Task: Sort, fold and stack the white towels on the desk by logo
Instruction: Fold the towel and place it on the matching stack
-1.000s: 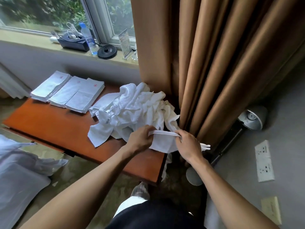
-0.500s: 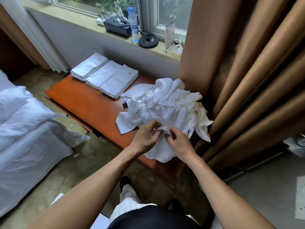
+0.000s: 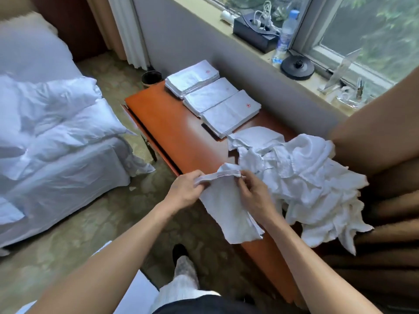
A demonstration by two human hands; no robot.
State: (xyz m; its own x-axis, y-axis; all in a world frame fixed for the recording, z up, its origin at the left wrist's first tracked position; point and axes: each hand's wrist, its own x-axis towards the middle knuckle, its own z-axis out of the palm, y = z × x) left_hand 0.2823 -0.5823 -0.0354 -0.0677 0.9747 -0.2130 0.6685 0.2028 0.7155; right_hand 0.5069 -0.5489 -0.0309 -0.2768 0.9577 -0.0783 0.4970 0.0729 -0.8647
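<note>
A white towel (image 3: 229, 207) hangs over the near edge of the orange-brown desk (image 3: 179, 132). My left hand (image 3: 184, 191) grips its top hem at the left corner. My right hand (image 3: 254, 193) pinches the same hem further right, and the hem stretches between them. A loose heap of white towels (image 3: 301, 177) lies on the desk's right part. Three stacks of folded white towels stand in a row at the back: the far one (image 3: 192, 78) and the near one (image 3: 231, 114) show red logos, the middle one's (image 3: 209, 96) mark is too faint to read.
A bed (image 3: 52, 132) with white linen stands left of the desk. Brown curtains (image 3: 381, 155) hang at the right, touching the heap. The windowsill holds a black box (image 3: 254, 32), a water bottle (image 3: 285, 35) and a round black base (image 3: 297, 68). A small dark bin (image 3: 151, 78) sits behind the desk.
The view has swung left, bringing the bed in. My hands, close together on the bunched towel half a second ago, have drawn apart along its hem, and the towel now hangs open.
</note>
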